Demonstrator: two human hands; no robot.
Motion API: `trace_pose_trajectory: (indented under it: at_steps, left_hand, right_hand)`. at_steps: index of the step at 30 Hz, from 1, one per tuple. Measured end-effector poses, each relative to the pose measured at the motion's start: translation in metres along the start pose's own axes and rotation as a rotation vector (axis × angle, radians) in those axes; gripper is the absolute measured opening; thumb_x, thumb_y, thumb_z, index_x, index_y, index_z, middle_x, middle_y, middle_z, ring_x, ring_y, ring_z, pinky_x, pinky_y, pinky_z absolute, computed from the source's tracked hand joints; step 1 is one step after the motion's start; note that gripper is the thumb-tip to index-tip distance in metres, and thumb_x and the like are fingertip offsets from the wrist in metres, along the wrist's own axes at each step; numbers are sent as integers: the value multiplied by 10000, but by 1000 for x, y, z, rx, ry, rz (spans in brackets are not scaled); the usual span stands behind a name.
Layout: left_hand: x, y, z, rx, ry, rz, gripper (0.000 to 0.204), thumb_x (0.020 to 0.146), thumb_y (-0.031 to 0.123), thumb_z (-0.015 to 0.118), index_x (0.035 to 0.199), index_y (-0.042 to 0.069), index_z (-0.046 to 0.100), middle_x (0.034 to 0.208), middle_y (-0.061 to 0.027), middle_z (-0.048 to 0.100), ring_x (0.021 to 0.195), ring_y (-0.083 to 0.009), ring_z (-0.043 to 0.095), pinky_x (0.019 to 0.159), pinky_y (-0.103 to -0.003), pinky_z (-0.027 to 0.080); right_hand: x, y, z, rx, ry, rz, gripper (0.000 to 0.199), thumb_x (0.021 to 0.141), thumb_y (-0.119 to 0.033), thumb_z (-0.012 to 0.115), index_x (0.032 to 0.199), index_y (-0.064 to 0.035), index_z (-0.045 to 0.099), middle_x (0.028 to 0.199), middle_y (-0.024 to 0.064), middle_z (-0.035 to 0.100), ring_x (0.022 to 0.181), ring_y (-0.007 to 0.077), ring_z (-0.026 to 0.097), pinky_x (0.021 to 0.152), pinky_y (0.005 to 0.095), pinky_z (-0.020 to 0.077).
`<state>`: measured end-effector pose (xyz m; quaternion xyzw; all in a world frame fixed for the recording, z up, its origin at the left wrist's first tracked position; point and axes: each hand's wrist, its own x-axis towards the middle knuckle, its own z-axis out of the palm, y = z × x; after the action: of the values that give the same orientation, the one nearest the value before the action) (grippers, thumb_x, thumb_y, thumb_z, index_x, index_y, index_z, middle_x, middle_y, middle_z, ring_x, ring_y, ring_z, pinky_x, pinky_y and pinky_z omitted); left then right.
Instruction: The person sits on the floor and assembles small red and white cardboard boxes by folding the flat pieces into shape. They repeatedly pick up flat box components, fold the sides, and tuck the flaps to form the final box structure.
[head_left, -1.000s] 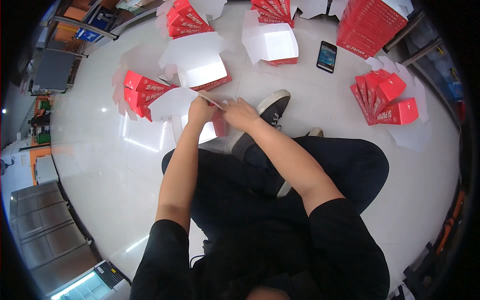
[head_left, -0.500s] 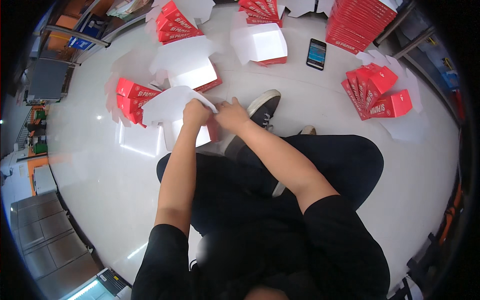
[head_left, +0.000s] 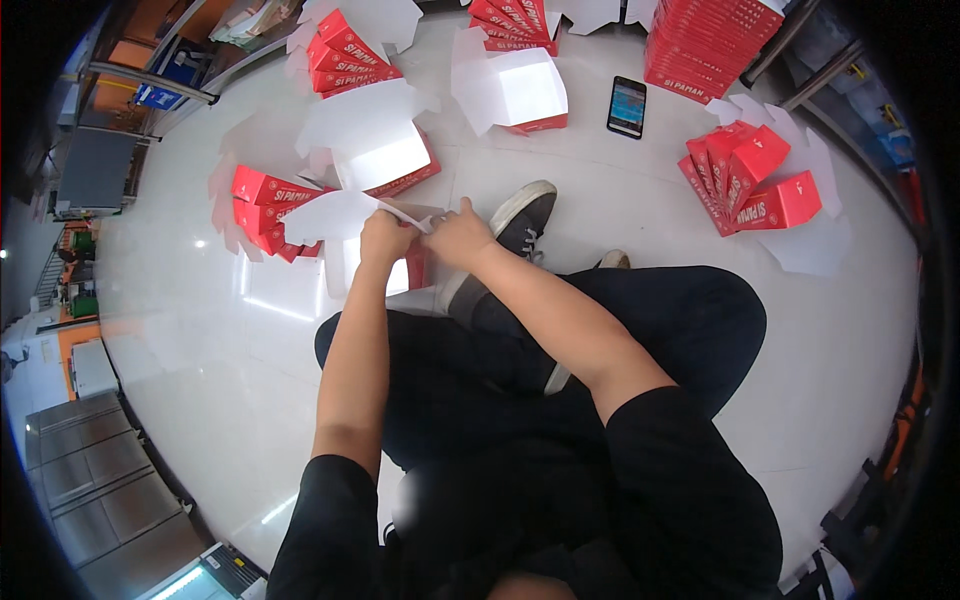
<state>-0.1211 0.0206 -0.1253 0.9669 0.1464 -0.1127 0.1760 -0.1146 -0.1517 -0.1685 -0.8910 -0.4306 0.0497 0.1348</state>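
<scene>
A red and white cardboard box [head_left: 340, 262] sits on the floor in front of my crossed legs, its white lid flap raised. My left hand [head_left: 386, 238] is closed on the upper edge of that flap, over the box's interior. At the box's right side my right hand [head_left: 460, 236] pinches the corner where flap and side meet. The fingertips of both hands come close together there, and the pinched fold is partly hidden. Just beyond stands another open box [head_left: 385, 160], white inside. To the left lie several overlapping red boxes [head_left: 265, 205].
A further open box [head_left: 525, 90] stands ahead, with fanned red boxes [head_left: 350, 58] to its left. At the right are a phone [head_left: 626, 107], a tall stack of flat red boxes [head_left: 700, 50] and another fanned group [head_left: 745, 180]. My shoe [head_left: 525, 218] is beside my right hand.
The white flap has tipped lower under my left hand. Both hands stay at the box's right corner with only a slight shift. The whole view has moved a little.
</scene>
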Motion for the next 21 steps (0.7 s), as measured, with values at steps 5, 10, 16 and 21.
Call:
trace_pose_trajectory:
  at_steps: [5, 10, 16, 21]
  left_hand:
    - [-1, 8, 1, -42, -66, -26, 296, 742, 226, 764, 975, 45, 764, 880, -176, 745, 772, -295, 733, 710, -407, 575]
    - [16, -18, 26, 73, -31, -64, 259, 764, 236, 758, 865, -3, 764, 740, -184, 726, 667, -308, 722, 675, -407, 576]
    - [6, -15, 33, -203, 38, -44, 376, 793, 327, 779, 909, -31, 770, 743, -158, 734, 670, -261, 730, 658, -399, 576]
    - [-31, 13, -21, -704, -20, -133, 482, 896, 378, 725, 1081, -68, 733, 952, -150, 748, 827, -200, 724, 770, -304, 538]
  right_hand:
    - [-1, 1, 3, -38, -1, 28, 213, 920, -147, 547, 899, -164, 758, 1013, 66, 720, 976, 248, 689, 1008, 567, 350]
    - [3, -5, -8, -26, -124, -17, 198, 906, -148, 553, 866, -178, 744, 944, 72, 725, 932, 246, 703, 991, 561, 370]
    - [6, 10, 2, 124, -67, 50, 171, 885, -174, 566, 895, -164, 737, 894, 100, 735, 905, 280, 711, 976, 548, 407]
    - [4, 26, 0, 363, 38, 189, 223, 897, -218, 557, 960, -102, 736, 935, 165, 727, 926, 359, 697, 901, 521, 493]
